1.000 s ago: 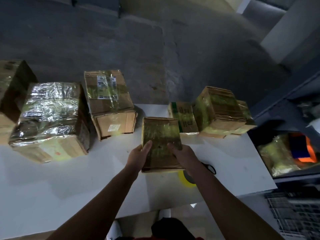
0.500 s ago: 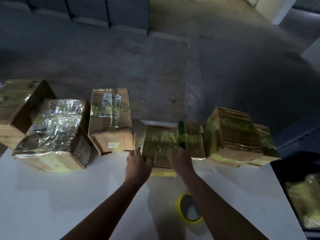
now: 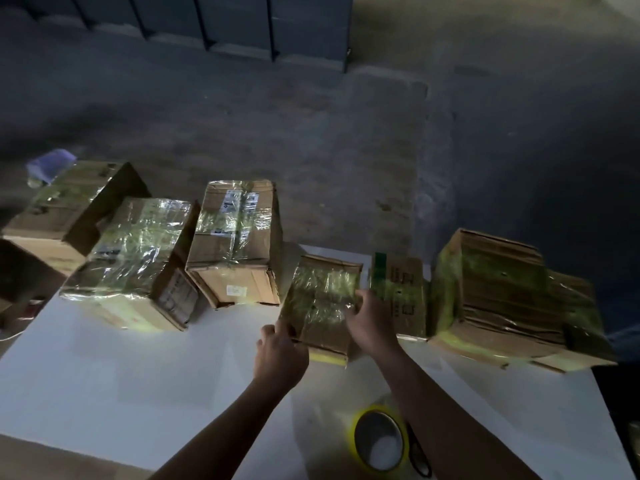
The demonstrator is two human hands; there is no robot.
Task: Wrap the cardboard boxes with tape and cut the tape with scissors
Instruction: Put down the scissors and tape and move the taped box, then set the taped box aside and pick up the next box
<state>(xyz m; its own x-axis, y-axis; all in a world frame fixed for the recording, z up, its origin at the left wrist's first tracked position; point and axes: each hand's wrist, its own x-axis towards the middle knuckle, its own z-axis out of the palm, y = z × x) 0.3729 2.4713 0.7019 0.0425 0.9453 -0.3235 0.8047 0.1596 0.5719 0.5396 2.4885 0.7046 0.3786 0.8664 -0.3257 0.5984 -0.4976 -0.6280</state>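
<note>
A small cardboard box (image 3: 320, 303), glossy with tape, is gripped by the left hand (image 3: 280, 355) and right hand (image 3: 369, 322). It is flanked closely by taped boxes on the white bench (image 3: 138, 386); a yellow tape roll (image 3: 379, 439) lies nearer.

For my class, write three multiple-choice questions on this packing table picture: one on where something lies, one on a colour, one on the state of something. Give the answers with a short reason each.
1. Where does the tape roll lie?
A. On top of a box
B. On the white table, near its front edge, under the right forearm
C. On the floor

2. What colour is the tape roll's rim?
A. Red
B. Blue
C. Yellow

3. What is happening with the small wrapped box?
A. Both hands are on it
B. It lies untouched
C. It is stacked on another box

Answers:
1 B: the roll lies flat on the tabletop beside the dark scissors.
2 C: its rim shows bright yellow.
3 A: the left hand grips its near left corner and the right hand its right side.
</note>
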